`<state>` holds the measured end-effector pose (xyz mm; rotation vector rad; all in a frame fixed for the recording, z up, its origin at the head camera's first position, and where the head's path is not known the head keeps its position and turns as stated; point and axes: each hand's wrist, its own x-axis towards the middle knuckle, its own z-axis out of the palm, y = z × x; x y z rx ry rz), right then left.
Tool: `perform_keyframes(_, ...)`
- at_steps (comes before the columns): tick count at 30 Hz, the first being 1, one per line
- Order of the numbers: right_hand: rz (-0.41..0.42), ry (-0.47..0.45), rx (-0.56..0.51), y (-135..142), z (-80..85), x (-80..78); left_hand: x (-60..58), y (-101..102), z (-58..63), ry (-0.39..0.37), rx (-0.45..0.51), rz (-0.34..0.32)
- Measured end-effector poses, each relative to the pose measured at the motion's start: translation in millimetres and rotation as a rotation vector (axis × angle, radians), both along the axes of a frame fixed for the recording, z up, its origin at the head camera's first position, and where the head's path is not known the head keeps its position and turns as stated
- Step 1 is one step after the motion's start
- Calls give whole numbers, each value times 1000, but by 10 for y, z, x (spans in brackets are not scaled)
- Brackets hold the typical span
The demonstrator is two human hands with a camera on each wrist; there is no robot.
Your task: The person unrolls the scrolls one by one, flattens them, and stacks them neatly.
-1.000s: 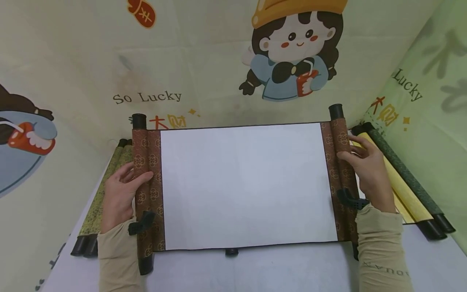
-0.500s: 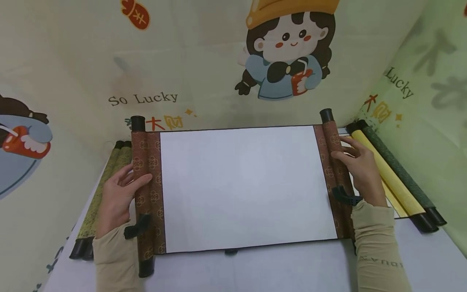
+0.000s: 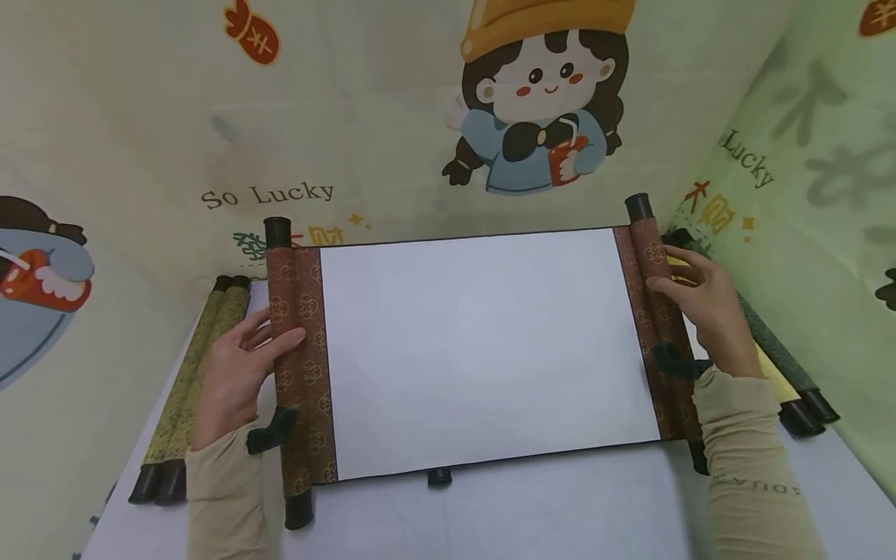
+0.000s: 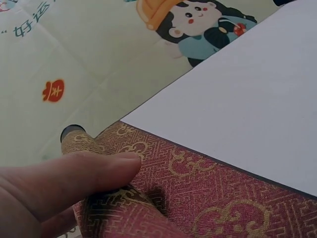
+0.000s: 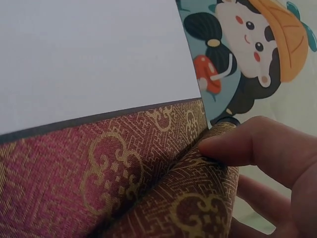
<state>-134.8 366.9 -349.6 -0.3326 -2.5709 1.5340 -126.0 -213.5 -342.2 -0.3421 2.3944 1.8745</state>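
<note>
A hanging scroll (image 3: 483, 350) with a blank white panel and brown-red patterned borders is spread between both hands, raised above the table. My left hand (image 3: 238, 369) grips the left rolled end (image 3: 281, 295), thumb in front and fingers behind; the left wrist view shows that thumb (image 4: 109, 171) lying on the brocade. At the other side, my right hand (image 3: 714, 311) holds the right rolled end (image 3: 647, 241) the same way, its thumb (image 5: 230, 144) pressing the roll in the right wrist view. Black caps finish both rollers. The scroll tilts, its right side higher.
Olive-green scrolls (image 3: 192, 381) lie at the table's left. A yellow scroll (image 3: 777, 373) and a dark green scroll (image 3: 773, 334) lie at the right, partly behind my right arm. A black roller cap (image 3: 439, 477) shows below the scroll. A printed cloth (image 3: 392, 140) hangs behind the white table (image 3: 490, 521).
The scroll's right end has risen and moved slightly right, so it tilts more. Its left end has also shifted a little right. Both hands keep their hold; the head view has shifted slightly.
</note>
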Motion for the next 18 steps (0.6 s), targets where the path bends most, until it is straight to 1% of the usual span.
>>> perform_keyframes(3, -20, 11, 32, 71, 65, -27, -48, 80, 21, 22, 9, -41)
perform_keyframes(8, -94, -2, 93, 186, 188, -67, -119, 249, 42, 50, -10, -110)
perform_keyframes(12, -126, -1, 125, 280, 265, -46, -164, 369, 71, 74, -2, -131)
perform_keyframes(18, -159, 56, 130, 407, 327, -13, -233, 537, 109, 71, -8, -149)
